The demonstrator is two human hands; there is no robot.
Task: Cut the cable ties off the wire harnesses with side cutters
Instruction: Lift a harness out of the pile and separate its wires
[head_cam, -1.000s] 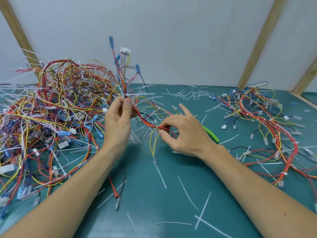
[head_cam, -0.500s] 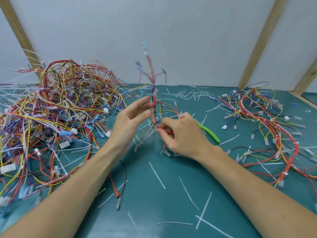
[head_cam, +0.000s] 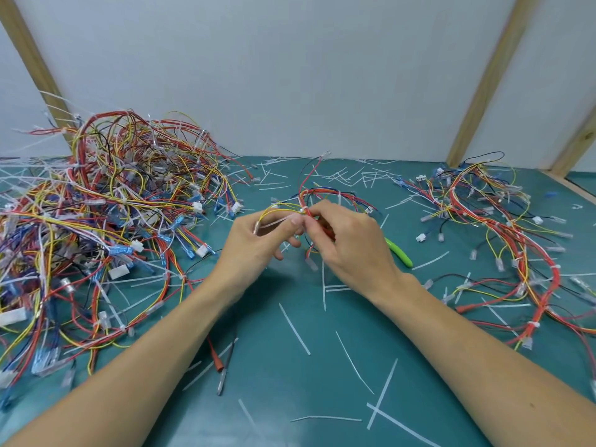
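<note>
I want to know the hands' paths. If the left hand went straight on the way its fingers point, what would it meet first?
The left hand points rightward, so it would likely first meet the right hand, which grips the wire harness beside it. Depth is unclear, though their fingertips look almost touching.

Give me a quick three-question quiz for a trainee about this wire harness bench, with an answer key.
1. True or false: the green-handled side cutters lie on the mat, in neither hand.
2. Multiple choice: the bigger harness pile sits on the person's A) left, B) right, C) lap.
3. Fill in: both the left hand and the right hand hold one small ____ between them.

Key: 1 true. 2 A. 3 wire harness.
</note>
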